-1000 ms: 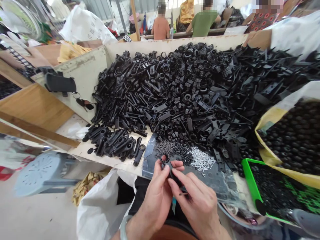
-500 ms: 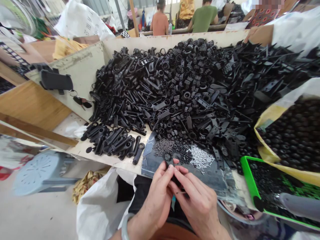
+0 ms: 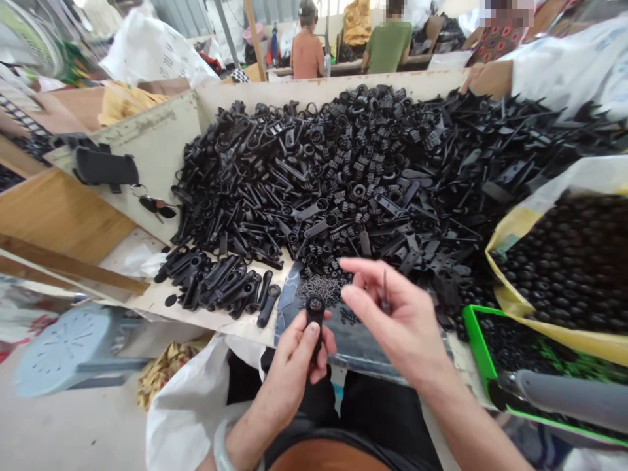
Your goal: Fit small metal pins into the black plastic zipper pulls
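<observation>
My left hand is closed around a black plastic handle with a round ring end pointing up and away from me. To its right, my right hand hovers over the dark work mat. Its thumb and index finger are apart, while a thin dark rod-like tool is tucked in the other fingers. Small dark grey pieces lie on the mat just beyond the handle. Similar black handles rest in a group to the left.
A large heap of black plastic parts fills the tray behind. On the right stand a yellow-edged bag of black balls and a green tray. A blue stool is at lower left. Several people sit beyond the back board.
My hands have separated. The right has moved up and right over the mat, its thumb and index finger opening. The left has shifted slightly left, still holding the handle, now more visible.
</observation>
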Action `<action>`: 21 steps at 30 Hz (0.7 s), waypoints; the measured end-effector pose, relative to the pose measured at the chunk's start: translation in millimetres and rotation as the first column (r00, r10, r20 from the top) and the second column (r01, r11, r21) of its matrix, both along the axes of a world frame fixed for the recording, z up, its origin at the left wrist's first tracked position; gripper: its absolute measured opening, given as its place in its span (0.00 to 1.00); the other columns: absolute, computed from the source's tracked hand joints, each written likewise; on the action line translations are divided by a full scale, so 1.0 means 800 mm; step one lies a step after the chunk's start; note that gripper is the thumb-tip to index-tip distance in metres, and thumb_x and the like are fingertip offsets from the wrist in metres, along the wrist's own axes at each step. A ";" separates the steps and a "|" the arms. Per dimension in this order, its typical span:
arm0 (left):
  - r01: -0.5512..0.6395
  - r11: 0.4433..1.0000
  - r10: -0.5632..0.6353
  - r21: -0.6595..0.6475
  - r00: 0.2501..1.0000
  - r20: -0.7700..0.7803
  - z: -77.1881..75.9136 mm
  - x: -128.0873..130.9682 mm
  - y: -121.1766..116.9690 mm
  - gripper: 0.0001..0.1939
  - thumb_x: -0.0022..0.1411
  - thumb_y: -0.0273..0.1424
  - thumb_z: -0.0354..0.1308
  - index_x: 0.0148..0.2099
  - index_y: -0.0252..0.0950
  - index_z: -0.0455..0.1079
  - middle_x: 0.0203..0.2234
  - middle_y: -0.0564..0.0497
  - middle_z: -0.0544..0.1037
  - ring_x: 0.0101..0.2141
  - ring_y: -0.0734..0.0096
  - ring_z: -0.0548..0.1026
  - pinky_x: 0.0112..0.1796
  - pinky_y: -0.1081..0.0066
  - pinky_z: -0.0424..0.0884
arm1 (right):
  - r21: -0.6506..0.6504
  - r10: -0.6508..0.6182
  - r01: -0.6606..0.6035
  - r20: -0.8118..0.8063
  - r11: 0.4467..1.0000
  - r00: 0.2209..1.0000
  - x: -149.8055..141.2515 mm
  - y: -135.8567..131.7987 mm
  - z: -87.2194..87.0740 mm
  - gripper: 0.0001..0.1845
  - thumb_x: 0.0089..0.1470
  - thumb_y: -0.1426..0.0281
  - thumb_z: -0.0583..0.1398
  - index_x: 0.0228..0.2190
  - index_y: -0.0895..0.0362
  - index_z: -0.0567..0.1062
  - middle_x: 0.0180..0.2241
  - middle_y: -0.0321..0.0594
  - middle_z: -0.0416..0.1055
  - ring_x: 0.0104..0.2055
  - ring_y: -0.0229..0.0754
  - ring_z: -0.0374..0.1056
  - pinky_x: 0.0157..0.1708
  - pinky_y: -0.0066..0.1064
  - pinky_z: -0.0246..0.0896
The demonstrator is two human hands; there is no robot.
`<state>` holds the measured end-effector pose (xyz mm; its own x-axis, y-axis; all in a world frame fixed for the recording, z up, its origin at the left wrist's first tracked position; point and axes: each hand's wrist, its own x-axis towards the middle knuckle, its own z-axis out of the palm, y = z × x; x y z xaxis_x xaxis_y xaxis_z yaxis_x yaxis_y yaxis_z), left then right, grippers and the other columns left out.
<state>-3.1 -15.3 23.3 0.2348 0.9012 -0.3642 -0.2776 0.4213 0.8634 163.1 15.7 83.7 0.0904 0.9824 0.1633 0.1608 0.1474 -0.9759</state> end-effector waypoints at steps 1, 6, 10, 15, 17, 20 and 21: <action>0.057 0.998 -0.056 0.021 0.998 -0.015 0.001 -0.002 -0.002 0.20 0.70 0.46 0.58 0.55 0.38 0.71 0.28 0.53 0.73 0.22 0.79 0.62 0.20 0.80 0.58 | -0.071 -0.007 0.006 -0.016 0.997 1.000 -0.002 -0.007 -0.019 0.18 0.55 0.63 0.67 0.47 0.54 0.81 0.31 0.34 0.70 0.23 0.31 0.58 0.22 0.25 0.59; 0.336 0.938 -0.318 0.089 0.933 -0.168 0.013 -0.014 -0.008 0.26 0.73 0.42 0.53 0.69 0.42 0.63 0.27 0.53 0.71 0.24 0.75 0.66 0.27 0.75 0.66 | -0.370 0.198 -0.319 -0.330 0.873 0.923 -0.005 -0.047 -0.087 0.19 0.54 0.59 0.68 0.43 0.56 0.76 0.25 0.32 0.71 0.23 0.35 0.65 0.25 0.27 0.63; 0.477 0.869 -0.429 0.129 0.858 -0.285 0.025 -0.022 -0.010 0.25 0.75 0.39 0.50 0.70 0.43 0.63 0.33 0.48 0.75 0.29 0.69 0.71 0.35 0.69 0.72 | -0.359 0.250 -0.485 -0.536 0.797 0.807 -0.005 -0.059 -0.082 0.18 0.55 0.55 0.68 0.37 0.55 0.73 0.23 0.31 0.71 0.22 0.37 0.69 0.26 0.29 0.65; 0.360 0.898 -0.245 0.251 0.886 -0.394 0.017 -0.026 -0.025 0.22 0.72 0.36 0.54 0.66 0.43 0.70 0.32 0.47 0.78 0.32 0.64 0.72 0.41 0.67 0.71 | -0.360 0.157 -0.305 -0.387 0.882 0.909 -0.015 -0.066 -0.080 0.18 0.55 0.55 0.69 0.33 0.57 0.77 0.26 0.35 0.72 0.27 0.38 0.66 0.28 0.28 0.63; 0.291 0.912 -0.166 0.288 0.906 -0.390 0.009 -0.024 -0.033 0.22 0.70 0.35 0.58 0.65 0.44 0.72 0.36 0.45 0.80 0.36 0.62 0.73 0.46 0.66 0.69 | -0.364 0.143 -0.288 -0.376 0.886 0.915 -0.018 -0.071 -0.090 0.19 0.55 0.54 0.68 0.35 0.57 0.79 0.30 0.38 0.74 0.30 0.39 0.67 0.31 0.30 0.65; 0.284 0.926 -0.171 0.250 0.903 -0.395 0.000 -0.022 -0.041 0.21 0.72 0.35 0.55 0.65 0.44 0.71 0.33 0.48 0.79 0.31 0.64 0.71 0.43 0.66 0.69 | -0.390 0.198 -0.325 -0.332 0.862 0.922 -0.015 -0.073 -0.104 0.19 0.56 0.54 0.67 0.38 0.57 0.80 0.31 0.38 0.75 0.31 0.40 0.66 0.32 0.31 0.64; 0.309 0.923 -0.199 0.227 0.892 -0.406 -0.001 -0.023 -0.042 0.21 0.73 0.34 0.53 0.65 0.44 0.71 0.31 0.49 0.78 0.29 0.64 0.71 0.41 0.67 0.69 | -0.391 0.246 -0.350 -0.291 0.851 0.925 -0.011 -0.070 -0.106 0.19 0.56 0.54 0.67 0.40 0.57 0.81 0.31 0.38 0.75 0.31 0.40 0.66 0.31 0.30 0.64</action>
